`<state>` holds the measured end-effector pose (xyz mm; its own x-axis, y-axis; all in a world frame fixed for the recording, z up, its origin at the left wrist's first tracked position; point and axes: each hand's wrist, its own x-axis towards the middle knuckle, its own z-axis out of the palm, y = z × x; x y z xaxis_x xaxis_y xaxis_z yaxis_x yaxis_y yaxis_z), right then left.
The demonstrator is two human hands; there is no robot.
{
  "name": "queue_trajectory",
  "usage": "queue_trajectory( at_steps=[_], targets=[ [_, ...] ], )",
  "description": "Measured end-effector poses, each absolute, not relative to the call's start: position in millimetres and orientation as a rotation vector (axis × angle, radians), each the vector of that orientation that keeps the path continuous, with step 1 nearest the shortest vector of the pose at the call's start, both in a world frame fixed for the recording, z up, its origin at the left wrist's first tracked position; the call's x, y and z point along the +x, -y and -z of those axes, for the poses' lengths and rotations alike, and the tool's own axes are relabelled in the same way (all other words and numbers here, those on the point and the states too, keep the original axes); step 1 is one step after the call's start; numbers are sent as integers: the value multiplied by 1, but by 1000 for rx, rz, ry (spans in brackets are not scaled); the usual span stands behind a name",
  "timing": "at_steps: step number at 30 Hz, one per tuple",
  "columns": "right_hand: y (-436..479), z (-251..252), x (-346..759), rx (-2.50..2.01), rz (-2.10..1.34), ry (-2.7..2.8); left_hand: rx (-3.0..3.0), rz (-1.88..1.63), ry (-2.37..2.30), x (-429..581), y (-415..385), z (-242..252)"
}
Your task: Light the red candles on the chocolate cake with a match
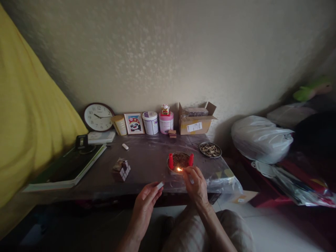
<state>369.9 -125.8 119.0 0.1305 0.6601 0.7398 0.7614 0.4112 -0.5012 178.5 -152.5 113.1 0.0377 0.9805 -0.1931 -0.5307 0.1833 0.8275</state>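
In the head view I sit at a low desk (147, 157) covered with clear plastic, my knees below its front edge.

My left hand (147, 199) is raised just in front of the desk edge. Its fingers are curled and closed on a small matchbox (160, 184), pinched between thumb and fingertips.

My right hand (195, 183) is at the front edge of the desk, fingers pinched together on a match (180, 170). The match burns with a small flame at its tip. The flame sits just at the near rim of a round dish (180, 160), between two red candles. The left candle (170, 161) and the right candle (191, 159) stand upright at the sides of the dish. I cannot tell whether the flame touches anything.

A tray (210, 149) heaped with matches lies to the right of the dish, apart from it. A cube puzzle (123, 169) lies to the left, near the front. A book (69, 168) lies at the left end of the desk.

Along the wall stand a clock (98, 117), a yellow jar (120, 125), a framed picture (134, 123), a white tub (150, 123), a pink tub (166, 122) with a figurine (165, 109) on top, and an open carton (195, 120).

A white bag (259, 138) lies right of the desk. A yellow cloth (26, 122) fills the left side.
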Motion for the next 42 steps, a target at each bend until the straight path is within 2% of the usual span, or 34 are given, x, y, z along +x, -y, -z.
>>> queue_trajectory(
  at_steps=[17,34,42],
  targets=[
    [117,-142,365,-1256,-124,1430,620,-1282,-883,175,150,-106],
    [100,-136,363,-1255,-446,1170,617,-1294,-879,171,149,-102],
    [97,-148,362,-1216,-522,1118,608,-1290,-882,170,151,-101]
  ],
)
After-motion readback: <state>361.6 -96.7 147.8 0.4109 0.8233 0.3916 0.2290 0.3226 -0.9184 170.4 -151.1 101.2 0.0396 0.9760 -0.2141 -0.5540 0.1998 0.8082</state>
